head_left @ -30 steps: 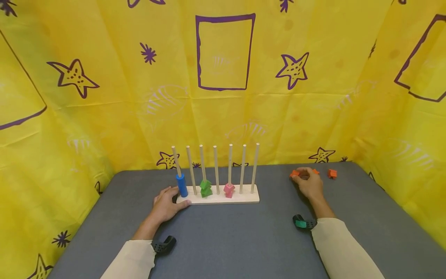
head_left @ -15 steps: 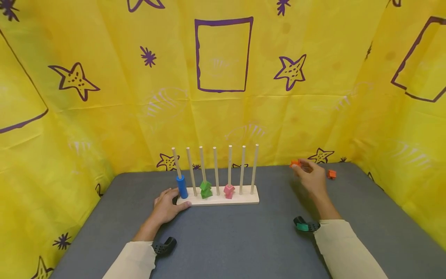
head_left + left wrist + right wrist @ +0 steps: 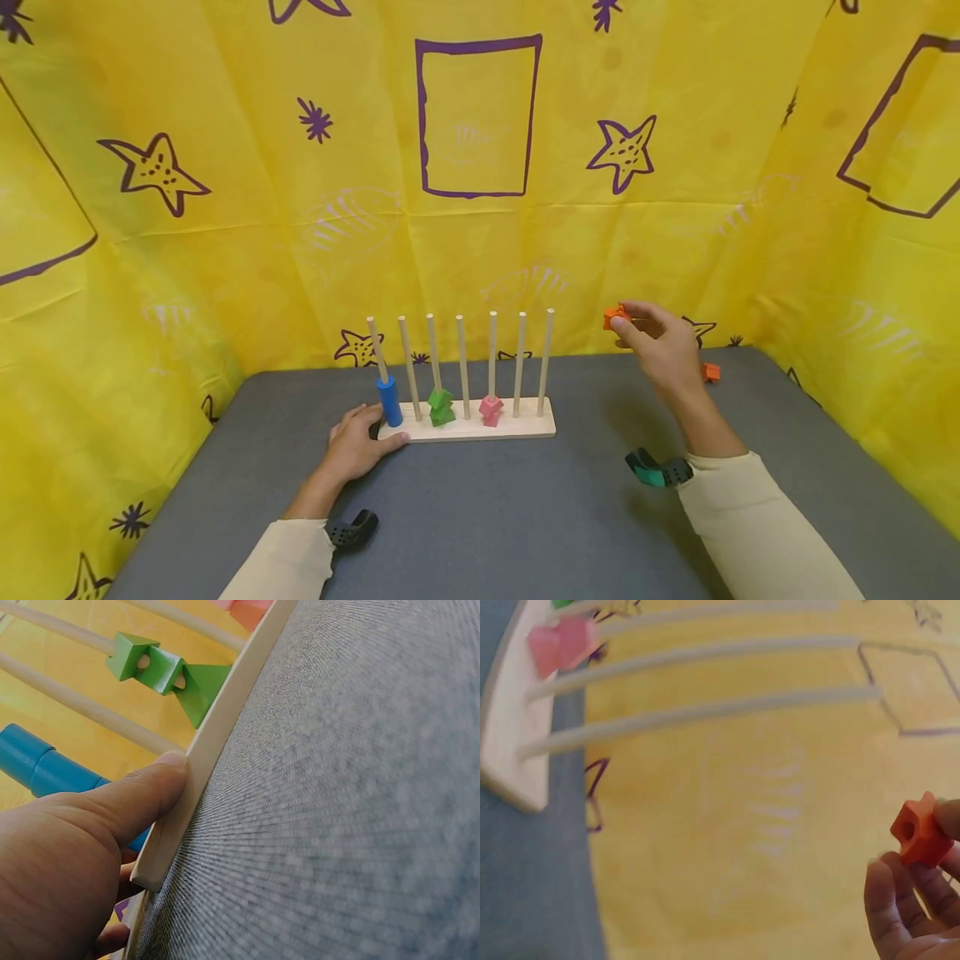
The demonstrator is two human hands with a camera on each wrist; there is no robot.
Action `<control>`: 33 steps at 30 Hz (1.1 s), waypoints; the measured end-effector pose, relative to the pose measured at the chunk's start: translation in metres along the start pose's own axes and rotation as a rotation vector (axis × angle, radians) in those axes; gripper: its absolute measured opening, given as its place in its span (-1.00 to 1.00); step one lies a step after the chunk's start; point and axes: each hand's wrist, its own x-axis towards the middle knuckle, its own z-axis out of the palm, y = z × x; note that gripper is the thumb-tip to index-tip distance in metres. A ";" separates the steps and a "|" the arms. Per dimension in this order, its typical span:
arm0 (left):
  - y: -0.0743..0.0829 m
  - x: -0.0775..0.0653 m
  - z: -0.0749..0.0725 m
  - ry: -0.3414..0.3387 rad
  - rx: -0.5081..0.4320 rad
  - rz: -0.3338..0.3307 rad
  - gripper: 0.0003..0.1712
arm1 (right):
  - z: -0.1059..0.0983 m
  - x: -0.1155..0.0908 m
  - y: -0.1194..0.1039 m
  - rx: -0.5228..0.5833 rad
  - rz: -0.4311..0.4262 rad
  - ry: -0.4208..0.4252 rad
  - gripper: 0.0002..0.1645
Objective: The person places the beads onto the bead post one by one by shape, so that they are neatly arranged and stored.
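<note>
My left hand [image 3: 356,446] grips the left end of a wooden peg stand [image 3: 517,427], its thumb pressed on the front edge. Several upright pegs rise from the base. Blue cylinder beads [image 3: 390,402] sit on the leftmost peg, beside that hand. Green angular beads [image 3: 159,669] are stacked on the third peg, and pink beads [image 3: 491,410] on the fifth. Raised above the table to the right of the stand, my right hand [image 3: 667,354] pinches an orange star-shaped bead [image 3: 924,838] between thumb and fingers. A round hole shows in the bead's face.
Another orange bead [image 3: 710,372] lies at the back right of the grey table [image 3: 480,525], partly behind the right hand. A yellow patterned cloth [image 3: 480,250] hangs behind the table and along both sides.
My right hand has lifted the orange star-shaped bead off the table and carried it up and slightly left. The left hand stays on the peg stand.
</note>
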 end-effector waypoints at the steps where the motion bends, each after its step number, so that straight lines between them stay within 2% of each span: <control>1: 0.000 0.000 0.000 0.000 0.003 0.001 -0.25 | 0.002 0.001 -0.005 0.007 -0.004 -0.013 -0.48; 7: 0.001 0.000 -0.003 -0.007 0.006 -0.007 -0.25 | 0.015 0.009 -0.030 0.073 -0.059 -0.076 -0.55; 12: -0.001 0.000 -0.003 -0.011 0.005 -0.011 -0.23 | 0.029 0.015 -0.042 0.059 -0.129 -0.074 -0.63; 17: -0.001 0.000 -0.001 -0.009 -0.008 -0.006 -0.22 | 0.041 0.019 -0.044 0.013 -0.178 -0.084 -0.65; 27: -0.001 0.000 -0.001 -0.016 -0.012 -0.013 -0.22 | 0.057 0.021 -0.036 -0.044 -0.131 -0.164 -0.62; 33: -0.001 0.002 -0.001 -0.015 -0.015 -0.017 -0.22 | 0.064 0.018 -0.033 -0.020 -0.110 -0.195 -0.60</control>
